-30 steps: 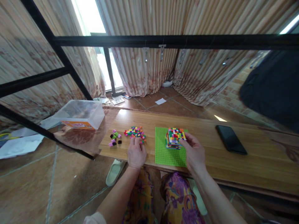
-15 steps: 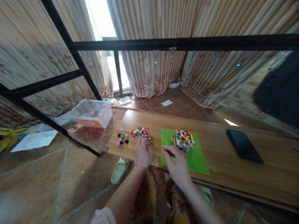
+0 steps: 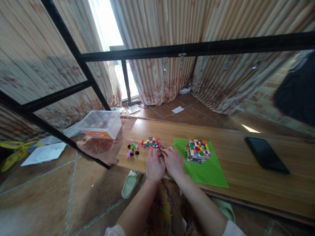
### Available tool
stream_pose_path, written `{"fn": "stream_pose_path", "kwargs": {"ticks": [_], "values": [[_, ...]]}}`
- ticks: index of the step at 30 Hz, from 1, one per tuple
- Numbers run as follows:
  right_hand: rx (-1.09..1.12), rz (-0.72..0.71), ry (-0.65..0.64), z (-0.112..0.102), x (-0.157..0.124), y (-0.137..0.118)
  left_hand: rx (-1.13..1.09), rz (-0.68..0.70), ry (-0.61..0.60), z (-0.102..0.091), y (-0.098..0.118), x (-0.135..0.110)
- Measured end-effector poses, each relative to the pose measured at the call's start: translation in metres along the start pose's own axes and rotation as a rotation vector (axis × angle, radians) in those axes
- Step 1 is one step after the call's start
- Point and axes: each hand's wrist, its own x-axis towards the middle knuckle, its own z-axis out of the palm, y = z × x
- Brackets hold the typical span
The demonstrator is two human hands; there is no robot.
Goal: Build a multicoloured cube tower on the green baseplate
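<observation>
Left hand (image 3: 155, 165) and right hand (image 3: 174, 162) side by side at near edge of a loose pile of small multicoloured plastic bricks (image 3: 152, 142). Fingers of both curled, drawn close together; cannot tell whether either grips a brick, fingertips partly hidden. Right of hands: square green studded plastic baseplate (image 3: 204, 173), bearing a blocky, multicoloured stack of bricks (image 3: 198, 150), upright. Left of pile: scattered black, pink and green plastic pieces (image 3: 133, 147). All on brown wood-grain table (image 3: 236, 170). Beyond table's left end: clear plastic box (image 3: 114, 126), orange label. Farthest: striped, floral-patterned fabric curtains (image 3: 157, 78).
</observation>
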Motion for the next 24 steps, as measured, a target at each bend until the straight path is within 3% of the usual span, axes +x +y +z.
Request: {"fn": "stream_pose_path", "kwargs": {"ticks": [6,10,14,18,24], "values": [[0.025,0.011,0.025,-0.013,-0.01,-0.002,0.022,0.011,0.002,0.002,-0.003,0.0],[0.178,0.026,0.154,-0.043,-0.039,0.006,0.036,0.03,0.002,0.002,-0.004,0.0],[0.192,0.046,0.328,-0.082,-0.06,0.023,0.045,0.021,0.005,0.001,-0.003,0.0],[0.067,0.014,0.416,-0.107,-0.052,0.043,0.061,0.013,0.002,0.001,-0.002,0.0],[-0.117,-0.018,0.399,-0.116,-0.035,0.057,0.08,0.023,0.0,0.0,-0.001,0.0]]}}
